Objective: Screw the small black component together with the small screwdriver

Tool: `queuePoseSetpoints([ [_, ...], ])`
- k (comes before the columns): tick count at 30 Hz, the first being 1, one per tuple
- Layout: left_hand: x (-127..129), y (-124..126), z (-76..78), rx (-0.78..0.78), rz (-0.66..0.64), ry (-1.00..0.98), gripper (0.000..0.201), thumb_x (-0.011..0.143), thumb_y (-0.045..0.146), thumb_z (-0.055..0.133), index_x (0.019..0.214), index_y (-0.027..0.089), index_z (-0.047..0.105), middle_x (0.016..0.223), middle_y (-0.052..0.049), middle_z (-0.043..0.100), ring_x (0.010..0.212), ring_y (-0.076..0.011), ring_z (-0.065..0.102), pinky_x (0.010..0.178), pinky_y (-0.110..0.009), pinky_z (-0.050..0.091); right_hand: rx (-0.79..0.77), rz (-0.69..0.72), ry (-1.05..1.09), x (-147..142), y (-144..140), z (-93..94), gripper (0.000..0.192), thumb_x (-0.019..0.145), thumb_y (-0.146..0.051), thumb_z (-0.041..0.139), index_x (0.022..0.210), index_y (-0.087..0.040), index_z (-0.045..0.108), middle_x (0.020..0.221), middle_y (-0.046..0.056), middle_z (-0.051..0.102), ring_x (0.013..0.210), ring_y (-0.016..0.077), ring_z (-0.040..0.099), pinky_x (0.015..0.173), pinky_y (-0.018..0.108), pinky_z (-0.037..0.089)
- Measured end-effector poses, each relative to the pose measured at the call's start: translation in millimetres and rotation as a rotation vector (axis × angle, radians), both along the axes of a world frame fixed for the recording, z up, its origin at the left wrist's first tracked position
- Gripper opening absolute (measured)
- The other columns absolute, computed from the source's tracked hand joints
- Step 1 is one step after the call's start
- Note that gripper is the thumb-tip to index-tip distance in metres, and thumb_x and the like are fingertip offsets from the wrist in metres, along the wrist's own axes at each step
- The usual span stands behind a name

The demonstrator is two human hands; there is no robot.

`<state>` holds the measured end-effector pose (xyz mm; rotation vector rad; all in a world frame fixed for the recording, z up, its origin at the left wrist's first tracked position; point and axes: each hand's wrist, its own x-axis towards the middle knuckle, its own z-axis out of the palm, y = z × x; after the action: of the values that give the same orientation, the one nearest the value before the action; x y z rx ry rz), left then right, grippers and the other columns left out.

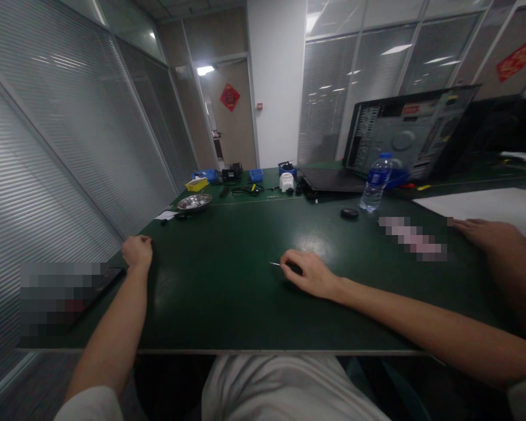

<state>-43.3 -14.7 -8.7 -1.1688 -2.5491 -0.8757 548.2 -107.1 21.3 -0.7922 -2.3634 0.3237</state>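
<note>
Right fingers (286, 258) on slender rod (274, 264)

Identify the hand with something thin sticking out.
The right hand: a thin, pale rod juts from its pinch; the left hand and the co-worker's hand show none.

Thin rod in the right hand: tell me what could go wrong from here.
The rod is pinched at the fingertips of the right hand, so it might slip; being so thin, it could be hard to find. The bottle stands in front of the computer case; if knocked, it might fall against it.
</note>
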Motion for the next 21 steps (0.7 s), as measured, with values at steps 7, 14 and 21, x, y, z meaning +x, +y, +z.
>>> queuePoseSetpoints([
  [7,-18.6,3.5,-0.2,0.033,0.018,-0.187,0.029,0.085,0.036,0.072,0.103,0.016,0.08,0.093,-0.01,0.077,0.094,-0.0296,0.07,0.091,-0.039,0.052,-0.01,0.004,-0.005,0.2,-0.7,1.1,0.013,0.101,-0.028,0.051,0.098,-0.02,0.061,0.09,0.002,0.066,0.073,0.014,0.06,0.07,0.027,0.043],
  [14,-25.2,10.8,-0.8,0.043,0.028,-0.319,0.032,0.077,0.034,0.072,0.104,0.019,0.08,0.09,-0.009,0.078,0.088,-0.0297,0.071,0.082,-0.038,0.056,-0.007,0.01,-0.008,0.0,-0.5,1.4,0.014,0.101,-0.029,0.051,0.098,-0.019,0.061,0.09,0.003,0.067,0.073,0.0142,0.06,0.07,0.027,0.044],
  [21,-25.7,11.1,2.2,0.047,0.013,-0.382,0.031,0.076,0.025,0.065,0.101,0.016,0.082,0.104,-0.01,0.078,0.093,-0.0313,0.071,0.084,-0.039,0.056,0.006,-0.005,-0.015,0.4,1.2,-2.6,0.015,0.102,-0.029,0.051,0.099,-0.02,0.061,0.09,0.002,0.067,0.075,0.0144,0.06,0.071,0.027,0.043],
])
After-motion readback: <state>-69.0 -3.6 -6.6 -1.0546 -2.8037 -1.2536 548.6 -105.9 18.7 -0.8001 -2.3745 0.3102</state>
